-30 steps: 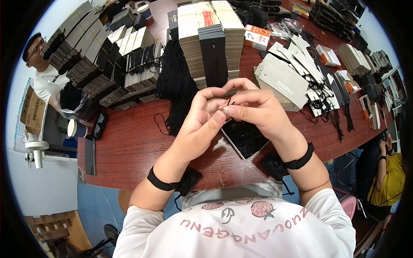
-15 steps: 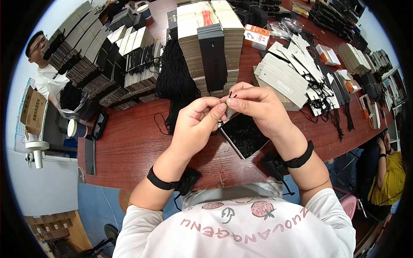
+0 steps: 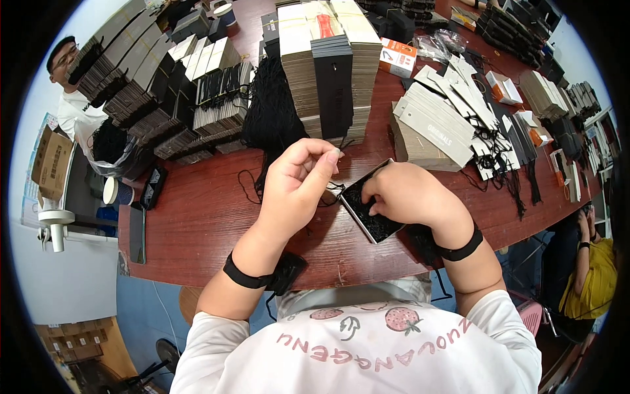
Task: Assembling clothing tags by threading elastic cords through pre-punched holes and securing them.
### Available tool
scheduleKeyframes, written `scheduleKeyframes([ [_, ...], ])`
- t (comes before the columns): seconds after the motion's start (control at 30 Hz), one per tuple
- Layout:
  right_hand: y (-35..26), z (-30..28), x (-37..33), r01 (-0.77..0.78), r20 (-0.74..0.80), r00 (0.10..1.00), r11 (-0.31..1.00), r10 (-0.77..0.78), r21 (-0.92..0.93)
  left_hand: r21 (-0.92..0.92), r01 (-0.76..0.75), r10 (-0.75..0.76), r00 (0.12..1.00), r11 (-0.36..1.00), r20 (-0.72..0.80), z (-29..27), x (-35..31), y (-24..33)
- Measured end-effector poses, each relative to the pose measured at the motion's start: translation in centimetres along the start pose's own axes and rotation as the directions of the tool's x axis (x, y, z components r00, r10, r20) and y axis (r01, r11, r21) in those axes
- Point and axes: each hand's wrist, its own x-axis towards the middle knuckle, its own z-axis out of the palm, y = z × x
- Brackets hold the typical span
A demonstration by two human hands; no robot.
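Note:
Raised above the table, my left hand (image 3: pixel 295 180) is closed, thumb and forefinger pinching a thin black cord (image 3: pixel 348 142). Its short end sticks out past the fingertips, and a loop hangs below them. My right hand (image 3: pixel 410 194) reaches down into a shallow pale-rimmed box (image 3: pixel 359 224) of small black pieces. Its thumb and bent forefinger are a little apart among the pieces; the other fingers are mostly hidden. Beyond my hands a stack of black tags (image 3: pixel 334 92) leans upright against tall stacks of pale cards (image 3: pixel 298 79).
A thick bundle of black cords (image 3: pixel 270 98) lies left of the card stacks. Grey tags (image 3: pixel 436 125) are piled at right. Cord-wrapped stacks (image 3: pixel 141 85) and a paper cup (image 3: pixel 117 192) stand at left. One person (image 3: pixel 72 108) is at far left, another (image 3: pixel 587 269) at far right.
My right hand has let go beside the left and moved down and right into the box. The left hand stays raised, pinching the cord.

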Motion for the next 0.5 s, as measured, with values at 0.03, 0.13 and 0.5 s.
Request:
scheduleKeyframes([
  [0.03, 0.0, 0.3, 0.3, 0.011, 0.026, 1.000, 1.000, -0.010, -0.009, -0.003, 0.006, -0.006, 1.000, 1.000, 0.004, -0.1, 0.0, 0.0],
  [0.13, 0.1, 0.2, 0.3, 0.023, 0.050, 0.999, 1.000, -0.022, -0.007, -0.014, 0.016, -0.016, 1.000, 1.000, 0.010, -0.3, -0.2, 0.1],
  [0.5, 0.9, -2.5, 0.2, -0.096, -0.189, 0.963, 0.902, 0.191, 0.421, 0.021, 0.045, -0.045, 0.999, 0.999, 0.019, -0.4, 0.0, -0.5],
])
